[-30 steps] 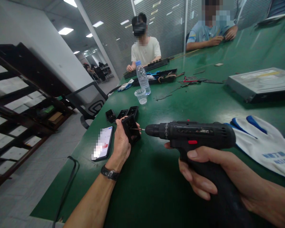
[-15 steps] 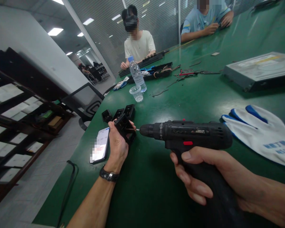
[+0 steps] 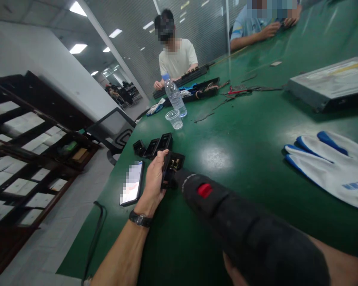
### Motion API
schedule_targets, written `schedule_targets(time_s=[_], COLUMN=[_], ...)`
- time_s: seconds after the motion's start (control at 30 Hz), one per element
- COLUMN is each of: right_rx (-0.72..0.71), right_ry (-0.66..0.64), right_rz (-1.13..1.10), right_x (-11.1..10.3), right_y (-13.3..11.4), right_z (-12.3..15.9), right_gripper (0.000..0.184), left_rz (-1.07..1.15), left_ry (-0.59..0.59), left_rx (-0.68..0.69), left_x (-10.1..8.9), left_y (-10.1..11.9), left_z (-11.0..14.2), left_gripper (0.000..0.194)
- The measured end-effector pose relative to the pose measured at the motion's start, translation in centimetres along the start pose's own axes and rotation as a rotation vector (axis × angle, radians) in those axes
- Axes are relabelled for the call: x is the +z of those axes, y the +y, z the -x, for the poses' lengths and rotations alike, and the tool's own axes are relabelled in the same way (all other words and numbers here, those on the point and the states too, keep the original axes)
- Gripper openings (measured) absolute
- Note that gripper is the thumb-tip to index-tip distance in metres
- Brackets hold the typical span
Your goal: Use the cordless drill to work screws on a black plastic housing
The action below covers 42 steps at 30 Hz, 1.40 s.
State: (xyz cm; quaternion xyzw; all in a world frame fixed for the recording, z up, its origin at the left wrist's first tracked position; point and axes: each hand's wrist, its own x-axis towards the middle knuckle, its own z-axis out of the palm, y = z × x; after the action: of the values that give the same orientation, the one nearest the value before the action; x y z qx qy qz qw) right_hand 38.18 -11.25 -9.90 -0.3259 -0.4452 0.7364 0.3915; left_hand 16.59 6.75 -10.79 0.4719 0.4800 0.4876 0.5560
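Left hand grips a small black plastic part upright on the green counter, beside a phone. Drill tip is pressed into the part; right hand mostly hidden under the drill, grip cannot be told. Screw work looks midway. Three similar black parts lie just behind, seemingly not yet handled.
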Motion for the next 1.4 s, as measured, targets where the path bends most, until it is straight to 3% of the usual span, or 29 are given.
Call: schedule_targets(time_s=[0.2,0.37,0.53,0.77,0.97,1.13,1.4], right_rx=[0.110,0.186,0.063,0.062,0.024,0.057,0.091], right_ry=[0.024,0.235,0.139,0.112,0.127,0.131,0.198], right_rz=[0.248,0.416,0.478,0.543,0.455,0.250,0.162], right_x=[-1.5,-3.2,-3.6,-2.9,-2.5,-2.0,-2.2], right_y=[-1.9,-1.6,-2.1,-2.0,-1.9,-1.8,-2.6], right_z=[0.1,0.0,-0.2,-0.1,-0.3,-0.5,-1.1], right_gripper=[0.061,0.049,0.035,0.050,0.035,0.026,0.042], left_rz=[0.072,0.044,-0.041,-0.084,-0.035,0.001,-0.030], left_ry=[-0.103,-0.213,-0.227,-0.184,-0.128,-0.064,-0.048], left_rx=[-0.131,-0.177,-0.140,-0.062,-0.005,0.028,-0.086], left_x=[-0.8,-1.9,-1.8,-1.2,-0.7,-0.3,-0.5], left_y=[0.3,0.8,1.2,0.9,0.5,0.5,0.6], left_z=[0.2,0.5,0.7,1.3,1.5,1.4,1.0], left_gripper=[0.050,0.043,0.043,0.041,0.042,0.042,0.046])
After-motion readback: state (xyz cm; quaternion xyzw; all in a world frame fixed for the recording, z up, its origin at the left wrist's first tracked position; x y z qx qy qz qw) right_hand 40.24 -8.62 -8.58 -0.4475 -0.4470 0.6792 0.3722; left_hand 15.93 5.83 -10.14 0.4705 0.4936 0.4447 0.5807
